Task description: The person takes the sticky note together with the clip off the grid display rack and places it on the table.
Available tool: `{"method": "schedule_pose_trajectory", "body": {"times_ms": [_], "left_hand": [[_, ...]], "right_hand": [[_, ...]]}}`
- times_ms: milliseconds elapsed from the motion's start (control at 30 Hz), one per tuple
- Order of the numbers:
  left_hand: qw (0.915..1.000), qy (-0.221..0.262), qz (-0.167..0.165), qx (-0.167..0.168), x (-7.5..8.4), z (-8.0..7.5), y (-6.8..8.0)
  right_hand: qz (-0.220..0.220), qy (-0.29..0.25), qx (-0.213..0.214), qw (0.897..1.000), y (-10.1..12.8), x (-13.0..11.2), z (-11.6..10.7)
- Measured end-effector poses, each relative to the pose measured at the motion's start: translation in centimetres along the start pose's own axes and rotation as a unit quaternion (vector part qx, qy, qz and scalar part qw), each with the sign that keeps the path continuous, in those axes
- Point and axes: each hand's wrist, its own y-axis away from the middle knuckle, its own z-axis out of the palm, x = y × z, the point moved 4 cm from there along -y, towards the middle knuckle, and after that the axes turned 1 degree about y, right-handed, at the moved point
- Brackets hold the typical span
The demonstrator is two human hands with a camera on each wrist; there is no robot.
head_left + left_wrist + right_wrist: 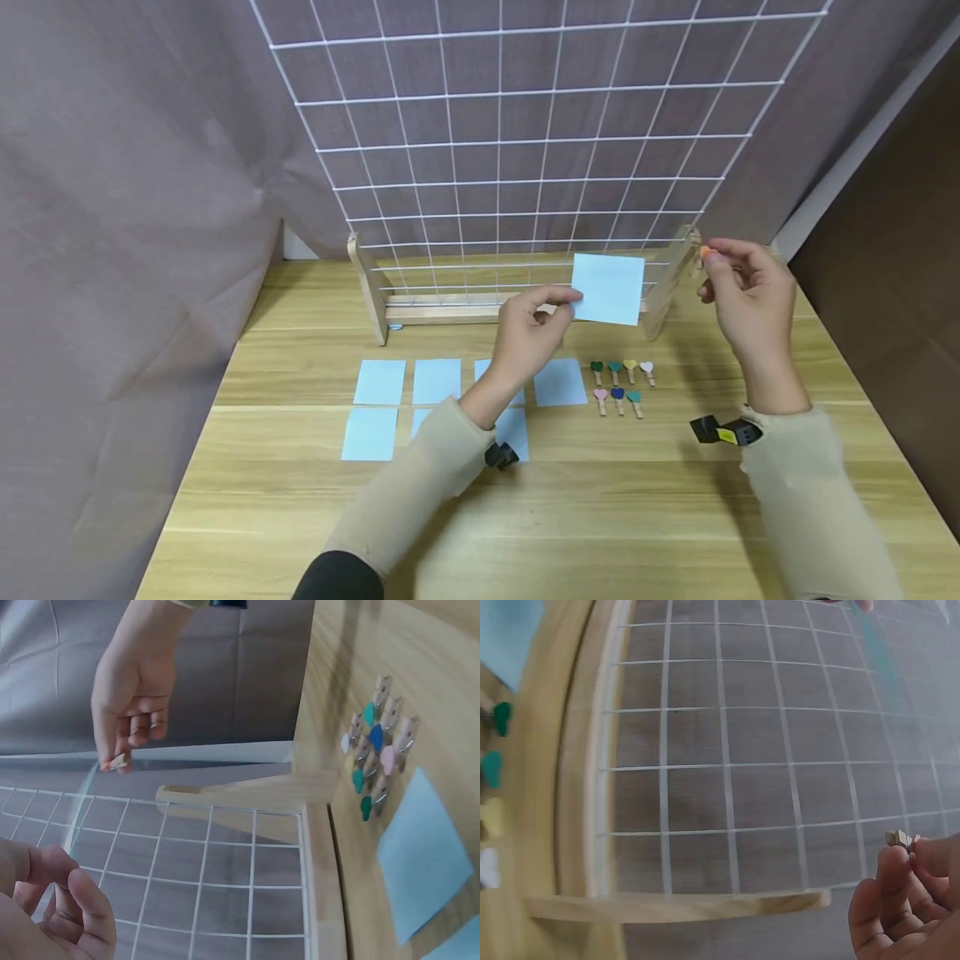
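Observation:
My left hand (531, 327) pinches a light-blue square paper note (609, 289) by its left edge, holding it up in front of the white wire grid (498, 179). In the left wrist view the note is seen nearly edge-on. To the right, beside the grid's wooden foot, my right hand (753, 296) pinches a mini clothespin (704, 252) with an orange top between thumb and forefinger. The right wrist view shows the wooden end of that clothespin (898, 838) sticking out past the fingertips.
Several blue notes (379, 382) lie in two rows on the wooden table (247, 500), partly hidden by my left arm. Right of them lie several mini clothespins (617, 400) with coloured heart tops. Wooden feet (367, 287) hold the grid upright before a grey cloth (150, 208).

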Motion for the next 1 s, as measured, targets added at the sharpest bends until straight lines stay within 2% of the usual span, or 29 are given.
{"method": "schedule_pose_trajectory", "body": {"times_ms": [67, 300, 400, 800, 900, 1000], "left_hand": [[1.0, -0.002, -0.005, -0.002, -0.2, -0.1, 0.4], [0.9996, 0.002, -0.027, 0.006, -1.5, -0.7, 1.5], [0.9988, 0.012, -0.047, 0.005, -2.0, -1.0, 2.0], [0.9971, 0.001, -0.076, 0.004, -3.3, -1.3, 4.2], [0.997, -0.006, -0.078, 0.005, -3.7, -1.3, 4.8], [0.9969, -0.01, -0.078, 0.008, -3.9, -1.4, 5.3]], "right_hand": [[0.013, -0.012, -0.001, 1.0, 0.4, 0.9, -0.2], [0.006, 0.054, -0.027, 0.998, 1.7, 2.2, -0.6], [0.012, 0.057, -0.046, 0.997, 2.3, 2.8, -0.8], [0.048, -0.001, -0.139, 0.989, 4.2, 5.8, -1.2], [0.068, -0.048, -0.158, 0.984, 4.7, 6.3, -1.5], [0.103, -0.101, -0.18, 0.973, 5.0, 6.8, -1.8]]}}
